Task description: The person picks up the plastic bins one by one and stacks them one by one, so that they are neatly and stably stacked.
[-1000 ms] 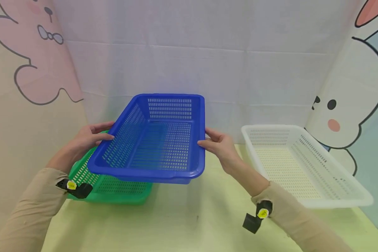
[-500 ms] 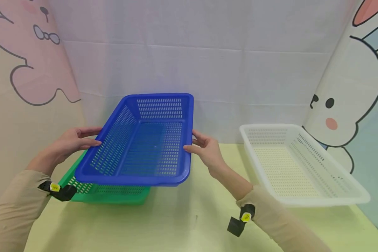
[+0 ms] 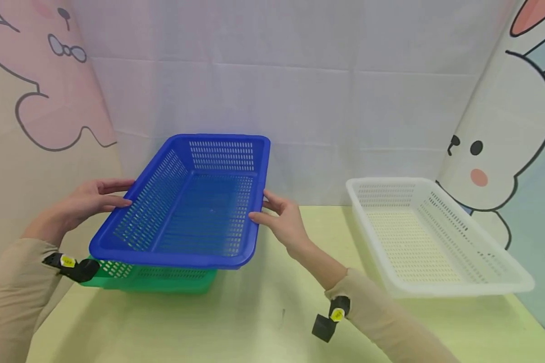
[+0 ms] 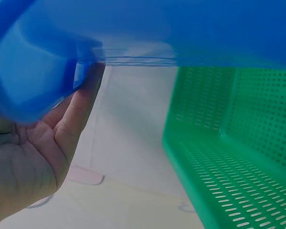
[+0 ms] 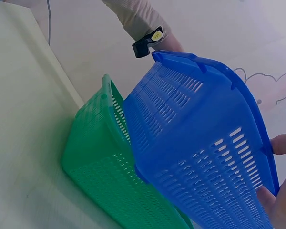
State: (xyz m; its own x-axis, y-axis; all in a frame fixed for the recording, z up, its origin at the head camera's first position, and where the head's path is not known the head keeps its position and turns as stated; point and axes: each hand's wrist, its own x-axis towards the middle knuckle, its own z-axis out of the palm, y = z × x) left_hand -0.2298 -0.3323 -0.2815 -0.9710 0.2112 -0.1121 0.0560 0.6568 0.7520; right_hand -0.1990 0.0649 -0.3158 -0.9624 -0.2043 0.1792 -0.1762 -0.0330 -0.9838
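Presently: left hand [image 3: 91,200] and right hand [image 3: 285,223] pinch opposite rims of blue basket [image 3: 195,214]; basket tilted above green basket [image 3: 163,285], contact unclear; risk: skewed lowering could snag the lower rim; one loosened pinch could tip it.

No text could be read for certain. A yellow sticker [image 3: 67,261] on the black device [image 3: 84,270] at the left sleeve [image 3: 13,290] bore small dark marks, as did a second sticker [image 3: 337,314] on the other device [image 3: 324,327] at the right sleeve [image 3: 386,317]. Both sets were too tiny to make out; the first was also unclear in the right wrist view.
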